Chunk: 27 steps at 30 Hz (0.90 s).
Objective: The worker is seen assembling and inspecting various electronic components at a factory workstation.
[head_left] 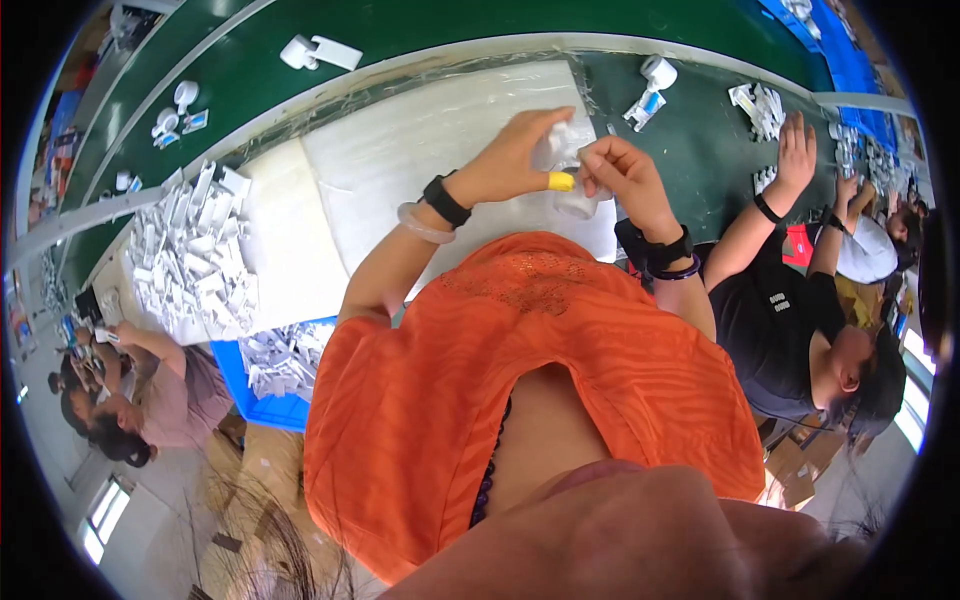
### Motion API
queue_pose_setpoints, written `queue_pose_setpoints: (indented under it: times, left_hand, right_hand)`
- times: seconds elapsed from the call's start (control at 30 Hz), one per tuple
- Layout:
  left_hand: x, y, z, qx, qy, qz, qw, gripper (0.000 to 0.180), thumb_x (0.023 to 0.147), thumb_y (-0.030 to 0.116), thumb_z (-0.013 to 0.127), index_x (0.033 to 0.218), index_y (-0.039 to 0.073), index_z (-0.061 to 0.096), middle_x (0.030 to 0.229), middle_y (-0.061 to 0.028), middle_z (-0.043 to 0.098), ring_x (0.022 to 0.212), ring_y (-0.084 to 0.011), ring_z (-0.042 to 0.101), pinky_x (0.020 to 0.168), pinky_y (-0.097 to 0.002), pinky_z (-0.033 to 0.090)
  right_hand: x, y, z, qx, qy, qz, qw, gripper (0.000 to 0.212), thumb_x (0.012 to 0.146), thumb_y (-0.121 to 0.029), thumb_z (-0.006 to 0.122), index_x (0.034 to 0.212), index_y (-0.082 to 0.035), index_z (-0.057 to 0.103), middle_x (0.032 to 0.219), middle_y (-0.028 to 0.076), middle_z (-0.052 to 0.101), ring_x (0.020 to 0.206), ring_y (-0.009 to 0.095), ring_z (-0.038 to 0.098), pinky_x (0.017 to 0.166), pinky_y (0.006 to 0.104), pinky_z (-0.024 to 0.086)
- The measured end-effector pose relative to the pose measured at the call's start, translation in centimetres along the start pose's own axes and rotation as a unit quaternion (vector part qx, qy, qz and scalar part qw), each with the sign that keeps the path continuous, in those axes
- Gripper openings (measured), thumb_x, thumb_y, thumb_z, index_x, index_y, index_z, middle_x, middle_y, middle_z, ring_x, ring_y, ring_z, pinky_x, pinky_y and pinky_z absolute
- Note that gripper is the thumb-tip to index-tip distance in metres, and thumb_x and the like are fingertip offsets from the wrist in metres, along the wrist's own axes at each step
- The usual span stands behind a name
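Note:
Over the white work mat point(400, 150), my left hand point(510, 155) is closed on a white plastic part point(558, 148), with a rounded end point(575, 205) showing below. A yellow cover point(561, 181) wraps the tip of its thumb. My right hand point(632, 180) meets the part from the right, thumb and fingers pinched together at its side. Whatever is between those fingertips is too small to make out. Both wrists wear black bands, and a pale bracelet sits on the left forearm.
A heap of white plastic pieces point(195, 250) lies at left, above a blue bin point(245, 390) of similar pieces. White assemblies point(320, 52) rest on the green belt point(440, 22); another point(652, 90) lies right of the mat. Co-workers sit on both sides, one point(790, 310) close at right.

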<state>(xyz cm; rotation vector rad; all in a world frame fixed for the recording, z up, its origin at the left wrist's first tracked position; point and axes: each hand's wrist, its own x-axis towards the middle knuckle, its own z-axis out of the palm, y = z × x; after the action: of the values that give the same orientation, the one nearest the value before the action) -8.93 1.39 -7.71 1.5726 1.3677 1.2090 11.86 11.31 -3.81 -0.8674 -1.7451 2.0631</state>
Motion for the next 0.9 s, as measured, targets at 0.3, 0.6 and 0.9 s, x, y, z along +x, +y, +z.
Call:
queue_pose_setpoints:
  times: [0.3, 0.6, 0.9]
  left_hand:
    - [-3.8, 4.5, -1.5, -0.109, -0.137, -0.158, 0.972, 0.061, 0.076, 0.014, 0.069, 0.132, 0.010, 0.044, 0.109, -0.0096, 0.056, 0.095, -0.0210, 0.054, 0.086, -0.0298, 0.043]
    - [-5.2, 5.4, 0.8, -0.293, 0.012, -0.131, 0.947, 0.037, 0.096, 0.025, 0.053, 0.124, 0.002, 0.045, 0.102, -0.0080, 0.057, 0.076, -0.0111, 0.057, 0.070, -0.0259, 0.047]
    - [-4.1, 5.6, 2.4, -0.382, 0.050, -0.209, 0.899, 0.029, 0.098, 0.026, 0.049, 0.114, 0.003, 0.052, 0.084, -0.0046, 0.056, 0.062, -0.0094, 0.053, 0.042, -0.0242, 0.046]
  right_hand:
    - [-1.5, -2.9, 0.8, -0.137, -0.225, 0.078, 0.962, 0.016, 0.089, -0.008, 0.064, 0.103, 0.000, 0.066, 0.080, 0.002, 0.065, 0.066, 0.008, 0.059, 0.062, 0.0236, 0.046]
    - [-2.5, -1.2, 4.2, -0.487, 0.020, -0.239, 0.840, 0.012, 0.077, -0.009, 0.072, 0.079, -0.005, 0.060, 0.070, 0.008, 0.058, 0.062, 0.026, 0.056, 0.063, 0.0370, 0.044]
    - [-2.5, -0.7, 5.1, -0.370, 0.189, -0.284, 0.864, 0.012, 0.077, -0.005, 0.075, 0.085, -0.004, 0.066, 0.072, 0.007, 0.061, 0.063, 0.019, 0.057, 0.061, 0.0304, 0.044]
